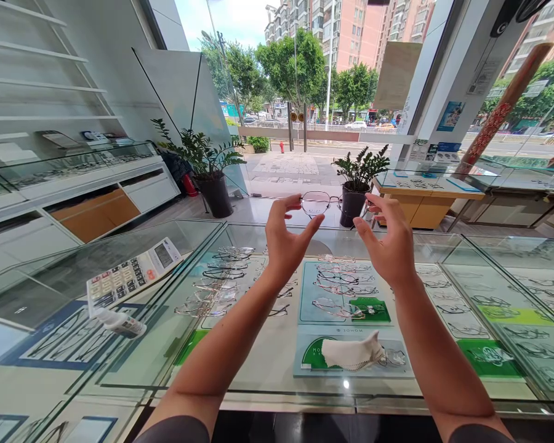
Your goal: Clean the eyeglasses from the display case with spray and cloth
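Observation:
Both my hands hold a pair of thin-framed eyeglasses (316, 204) up in front of me, above the glass counter. My left hand (286, 237) pinches the left side between fingers and thumb, close to the lens. My right hand (390, 239) is curled at the other side, thumb and fingers around the frame's edge; that half is hard to make out against a dark plant pot. Under my hands, a crumpled cream cleaning cloth (351, 354) with a zigzag edge lies on the counter, next to another pair of glasses (392, 357).
The display counter (258, 369) holds rows of glasses (339, 277) under its glass. To the left are a calculator (132, 274) and a small white bottle (122, 323). Beyond stand two potted plants (219, 194), glass doors and side showcases (425, 206).

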The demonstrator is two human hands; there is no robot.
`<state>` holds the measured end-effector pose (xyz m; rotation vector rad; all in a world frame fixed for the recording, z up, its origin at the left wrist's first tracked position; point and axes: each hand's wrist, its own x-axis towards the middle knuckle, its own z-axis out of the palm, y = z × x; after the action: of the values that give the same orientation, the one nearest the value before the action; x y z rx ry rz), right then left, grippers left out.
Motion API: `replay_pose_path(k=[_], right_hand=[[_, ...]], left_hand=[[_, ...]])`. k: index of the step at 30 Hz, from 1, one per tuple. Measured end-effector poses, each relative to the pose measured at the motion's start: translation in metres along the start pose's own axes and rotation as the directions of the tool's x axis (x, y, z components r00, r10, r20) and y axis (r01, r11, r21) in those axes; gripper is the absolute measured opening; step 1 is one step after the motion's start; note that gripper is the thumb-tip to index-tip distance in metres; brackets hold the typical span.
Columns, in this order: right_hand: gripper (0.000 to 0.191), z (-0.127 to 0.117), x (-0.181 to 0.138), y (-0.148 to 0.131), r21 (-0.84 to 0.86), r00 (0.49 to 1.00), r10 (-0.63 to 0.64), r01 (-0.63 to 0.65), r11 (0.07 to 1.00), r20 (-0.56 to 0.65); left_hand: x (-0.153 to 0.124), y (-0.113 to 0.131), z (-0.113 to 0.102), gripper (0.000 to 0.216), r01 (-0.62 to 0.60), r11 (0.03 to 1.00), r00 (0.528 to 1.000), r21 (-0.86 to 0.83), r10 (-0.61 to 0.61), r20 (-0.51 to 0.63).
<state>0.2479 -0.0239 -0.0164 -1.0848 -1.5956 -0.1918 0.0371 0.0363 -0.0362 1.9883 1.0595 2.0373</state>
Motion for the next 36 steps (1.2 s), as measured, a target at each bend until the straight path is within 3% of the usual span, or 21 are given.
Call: replay_pose_path(k=[4,9,12,16,19,25,36], right_hand=[[0.039,-0.002,0.0,-0.005,-0.006,1.0,-0.017,0.017,1.0,-0.017],[0.039,0.0,-0.001,-0.006,0.0,1.0,-0.018,0.018,1.0,-0.016],[0.04,0.002,-0.001,-0.004,0.092,0.999,0.006,-0.003,0.996,-0.031],[0.033,0.0,0.001,0.002,0.265,0.992,0.099,-0.074,0.962,-0.084],[0.031,-0.002,0.001,0.003,0.318,0.984,0.161,-0.128,0.939,-0.08],[0.027,-0.007,0.002,-0.002,0.389,0.968,0.241,-0.196,0.9,-0.07],[0.021,-0.006,0.002,-0.005,0.581,0.965,0.263,-0.222,0.783,0.015]], left_hand=[[0.0,-0.003,0.001,0.058,0.06,0.998,0.998,-0.022,-0.059,0.034],[-0.001,-0.004,0.002,0.058,0.042,0.999,0.999,-0.018,-0.043,-0.007],[0.001,-0.007,0.001,0.058,-0.097,0.995,0.991,0.016,0.098,-0.086],[0.005,-0.012,-0.002,0.061,-0.333,0.938,0.918,0.091,0.345,-0.195],[0.006,-0.013,-0.003,0.063,-0.39,0.915,0.887,0.106,0.404,-0.225],[0.004,-0.012,-0.001,0.062,-0.344,0.935,0.915,0.083,0.354,-0.195],[0.001,-0.011,0.001,0.061,-0.259,0.966,0.957,-0.007,0.255,-0.136]])
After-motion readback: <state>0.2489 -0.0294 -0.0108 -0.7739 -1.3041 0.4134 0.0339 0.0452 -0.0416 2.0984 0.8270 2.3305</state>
